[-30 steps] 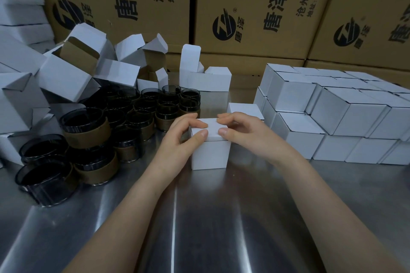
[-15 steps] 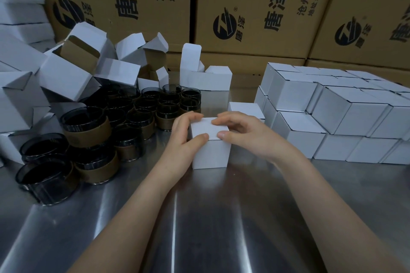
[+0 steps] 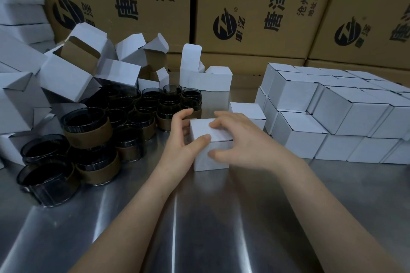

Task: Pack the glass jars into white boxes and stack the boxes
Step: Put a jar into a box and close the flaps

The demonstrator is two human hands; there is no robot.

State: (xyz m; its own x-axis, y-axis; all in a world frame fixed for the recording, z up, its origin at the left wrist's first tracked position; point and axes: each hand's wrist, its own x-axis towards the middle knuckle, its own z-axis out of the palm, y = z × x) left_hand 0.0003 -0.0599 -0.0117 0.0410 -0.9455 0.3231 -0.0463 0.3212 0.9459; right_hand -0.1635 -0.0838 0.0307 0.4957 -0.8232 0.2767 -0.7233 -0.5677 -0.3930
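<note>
At the middle of the steel table [image 3: 199,217], directly in front of you, one white box [image 3: 200,129] stands upright with its lid down. Both hands are on it, and neither is free.

**Hold**
- Your left hand [image 3: 177,146] grips the left side. The thumb lies on the near top edge and the fingers curl round the far left corner.
- Your right hand [image 3: 241,146] comes over from the right. The fingers rest on the lid and the thumb presses the front face, so the hand pinches the box across its top front edge.
- This two-sided hold probably seats the lid and keeps the walls square. Whether a jar is inside cannot be seen.

**Layout**
- The glass jars [image 3: 86,127], dark with brown bands, stand crowded on the left, near your left hand.
- Empty open boxes [image 3: 71,77] are heaped behind and beside the jars.
- The stack of closed boxes [image 3: 315,117] stands in two layers on the right, near your right hand.
- A single closed box [image 3: 246,107] sits just behind the held one, beside the stack.
- The arrangement suggests that work flows from left to right: supply on one side, finished goods on the other.
- Brown cartons [image 3: 255,17] form the wall at the back.

**Arm pose**
Both forearms run from the near edge and converge on the box. The wrists sit low, near the table surface.
</note>
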